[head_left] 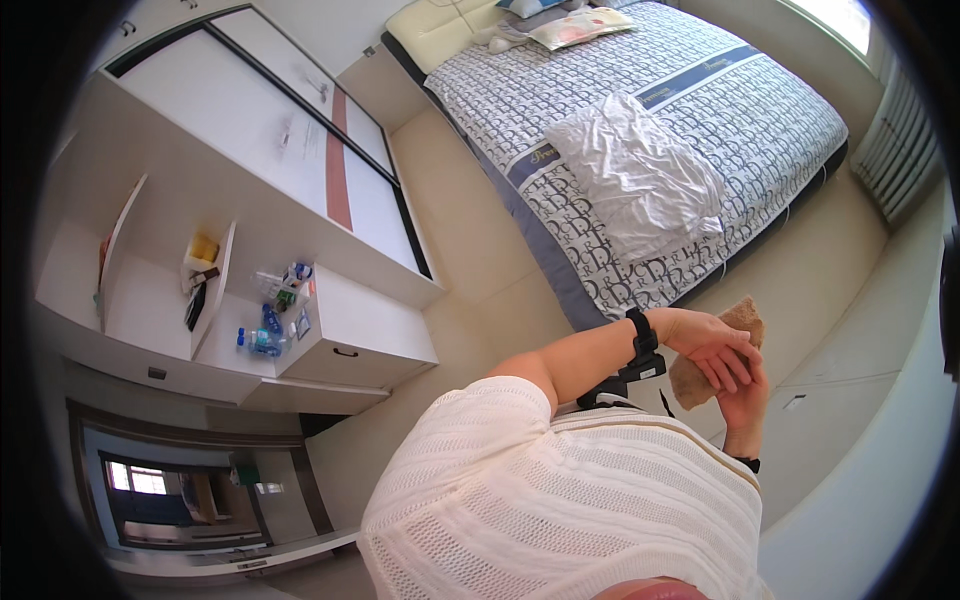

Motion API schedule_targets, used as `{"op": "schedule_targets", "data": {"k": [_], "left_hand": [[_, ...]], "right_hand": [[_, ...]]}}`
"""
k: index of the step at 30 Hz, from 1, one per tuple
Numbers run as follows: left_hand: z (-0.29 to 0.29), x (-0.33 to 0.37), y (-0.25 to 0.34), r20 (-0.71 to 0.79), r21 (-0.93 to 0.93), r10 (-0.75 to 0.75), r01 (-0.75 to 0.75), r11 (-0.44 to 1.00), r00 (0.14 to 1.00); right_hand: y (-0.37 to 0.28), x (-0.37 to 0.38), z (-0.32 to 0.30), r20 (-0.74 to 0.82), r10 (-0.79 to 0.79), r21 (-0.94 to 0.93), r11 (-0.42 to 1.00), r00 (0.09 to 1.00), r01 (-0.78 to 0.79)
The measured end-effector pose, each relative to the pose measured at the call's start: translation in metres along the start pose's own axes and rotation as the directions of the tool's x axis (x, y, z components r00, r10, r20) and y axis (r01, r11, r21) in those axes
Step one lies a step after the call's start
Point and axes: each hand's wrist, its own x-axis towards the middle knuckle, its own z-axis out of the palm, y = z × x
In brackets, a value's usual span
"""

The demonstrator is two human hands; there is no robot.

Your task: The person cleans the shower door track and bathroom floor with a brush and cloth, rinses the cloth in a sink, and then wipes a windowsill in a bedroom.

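A folded tan cloth [688, 384] is between my two hands, in front of my body on the right; one end sticks out above my fingers and the other below. My left hand [694, 338] reaches across from the left and presses on the cloth, its fingers curled over it. Coming up from below, my right hand [743, 398] grips the cloth from the other side, with its fingers partly hidden. A black strap with a small device [642, 350] circles my left wrist, and a dark band [746, 464] is on the right one.
Ahead stands a bed [500, 95] with a patterned cover, a crumpled pale sheet [640, 170] and pillows [582, 28]. On the left are a sliding-door wardrobe [260, 120] and a white cabinet [360, 350] beside shelves holding bottles [262, 342]. A radiator [898, 150] is at the far right.
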Motion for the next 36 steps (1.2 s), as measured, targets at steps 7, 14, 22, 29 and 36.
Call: {"op": "schedule_targets", "data": {"k": [7,14,22,29,36], "left_hand": [[-0.037,0.086,0.020,0.062,0.051,-0.045,0.041,0.998,0.997],[-0.108,0.187,0.076,-0.243,0.464,-0.001,0.117,0.878,0.970],[-0.117,0.314,0.169,-0.088,0.334,-0.028,0.056,0.941,0.996],[-0.151,0.425,0.214,-0.027,0.388,-0.019,0.028,0.921,0.999],[-0.204,0.529,0.273,-0.063,0.369,0.011,0.013,0.929,0.998]], "right_hand": [[-0.062,-0.008,-0.021,-0.096,-0.151,0.030,0.988,0.984,0.154],[-0.170,-0.007,-0.016,-0.317,-0.465,-0.161,0.885,0.827,0.436],[-0.282,0.066,-0.013,-0.361,-0.648,-0.556,0.727,0.671,0.403],[-0.373,0.086,-0.060,-0.483,-0.615,-0.571,0.761,0.623,0.309],[-0.515,0.167,-0.121,-0.419,-0.532,-0.494,0.814,0.736,0.307]]}}
